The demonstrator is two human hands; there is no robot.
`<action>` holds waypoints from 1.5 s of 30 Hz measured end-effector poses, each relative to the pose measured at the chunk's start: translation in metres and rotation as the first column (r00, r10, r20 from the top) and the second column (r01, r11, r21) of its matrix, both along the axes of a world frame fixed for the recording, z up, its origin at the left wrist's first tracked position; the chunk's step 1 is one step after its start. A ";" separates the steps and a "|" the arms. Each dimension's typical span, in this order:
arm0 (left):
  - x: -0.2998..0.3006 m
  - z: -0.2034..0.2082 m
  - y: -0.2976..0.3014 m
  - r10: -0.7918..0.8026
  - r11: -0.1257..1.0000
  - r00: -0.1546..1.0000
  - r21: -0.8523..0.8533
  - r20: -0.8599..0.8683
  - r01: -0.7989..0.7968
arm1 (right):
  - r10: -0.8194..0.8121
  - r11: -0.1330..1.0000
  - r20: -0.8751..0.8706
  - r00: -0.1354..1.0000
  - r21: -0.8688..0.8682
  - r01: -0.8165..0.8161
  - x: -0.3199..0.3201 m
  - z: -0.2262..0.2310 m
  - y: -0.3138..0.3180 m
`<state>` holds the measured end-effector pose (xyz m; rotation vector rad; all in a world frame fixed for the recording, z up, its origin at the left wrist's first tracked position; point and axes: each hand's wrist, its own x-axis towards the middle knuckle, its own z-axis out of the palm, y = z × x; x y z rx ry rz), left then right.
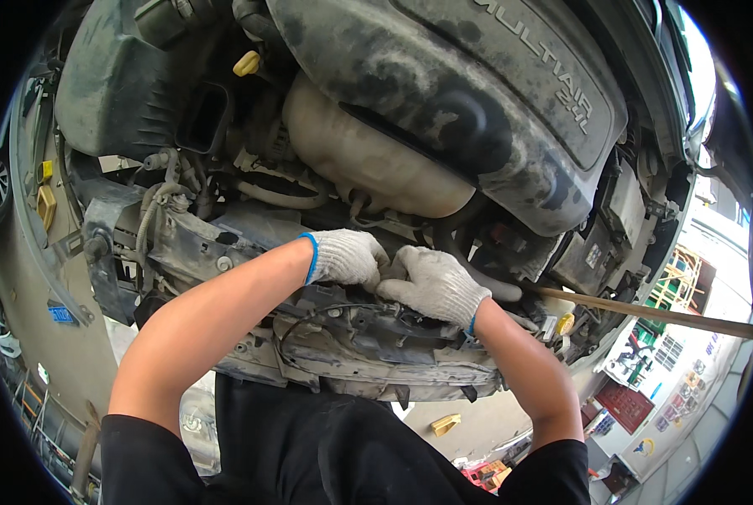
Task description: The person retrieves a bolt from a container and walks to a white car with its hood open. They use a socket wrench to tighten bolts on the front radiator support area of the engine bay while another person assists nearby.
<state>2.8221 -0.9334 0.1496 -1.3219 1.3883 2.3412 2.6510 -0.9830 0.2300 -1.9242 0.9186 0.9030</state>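
Both my hands wear white knit gloves with blue cuffs and meet over the front crossmember (191,248) of an open engine bay. My left hand (349,257) is closed, with its fingertips curled down behind the dusty front panel. Just to its right, my right hand (435,284) is closed too, thumb pointing toward the left hand's fingers. Whatever the fingers grip is hidden by the gloves. Below them runs a thin black cable (309,316) along the dirty front-end frame (376,337). A tan metal heat shield (376,160) lies just beyond the hands.
A large dusty engine cover (477,101) fills the far side. A yellow dipstick handle (247,63) stands at the far left of it. A wooden stick (646,311) slants in from the right. A yellow block (445,424) lies on the floor below the car's front.
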 end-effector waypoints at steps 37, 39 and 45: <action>0.000 0.009 0.004 0.108 0.993 0.992 -0.047 -0.062 -0.111 | -0.563 0.688 0.517 0.645 -0.140 0.712 -0.003 0.002 -0.031; 0.002 0.026 -0.001 0.177 0.984 0.983 -0.014 -0.046 -0.178 | -0.271 0.738 0.436 0.858 -0.478 0.476 -0.001 0.015 -0.035; -0.016 0.072 -0.009 0.515 0.823 0.853 -0.230 -0.084 -0.520 | -0.297 0.856 0.396 0.869 -0.293 0.426 0.000 0.029 -0.048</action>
